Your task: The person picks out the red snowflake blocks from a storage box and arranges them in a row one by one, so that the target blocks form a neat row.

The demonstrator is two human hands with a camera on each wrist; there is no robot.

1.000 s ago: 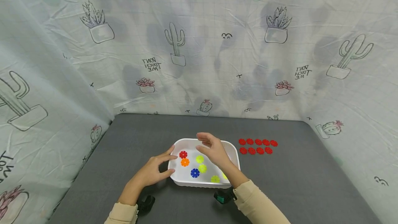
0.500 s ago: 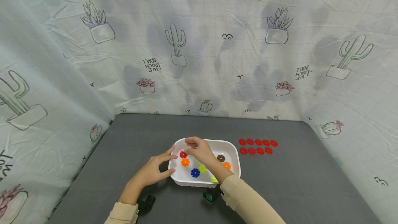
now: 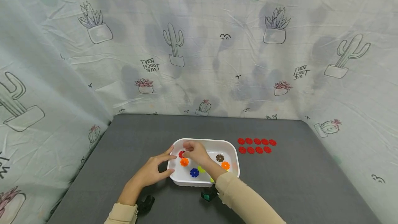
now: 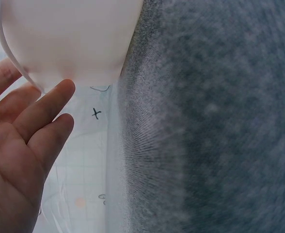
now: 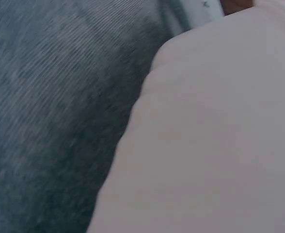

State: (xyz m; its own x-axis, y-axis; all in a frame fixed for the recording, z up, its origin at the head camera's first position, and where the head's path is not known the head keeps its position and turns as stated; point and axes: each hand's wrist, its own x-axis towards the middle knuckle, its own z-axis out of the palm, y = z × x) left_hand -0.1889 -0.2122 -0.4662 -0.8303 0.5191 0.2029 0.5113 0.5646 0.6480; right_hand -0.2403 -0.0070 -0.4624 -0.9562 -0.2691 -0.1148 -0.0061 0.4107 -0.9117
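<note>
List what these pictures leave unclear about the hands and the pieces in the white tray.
- Head view: whether the right hand pinches the red piece; its fingers cover it, and it is small.
- Head view: yellow-green pieces in the white tray, partly hidden by the right forearm.
- Right wrist view: blurred, filled by a pale surface; no fingers show.
- Left wrist view: the left hand is cut by the edge; the tray's inside is unseen.

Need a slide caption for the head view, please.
Left hand steadies white tub; right hand reaches a red disc.
</note>
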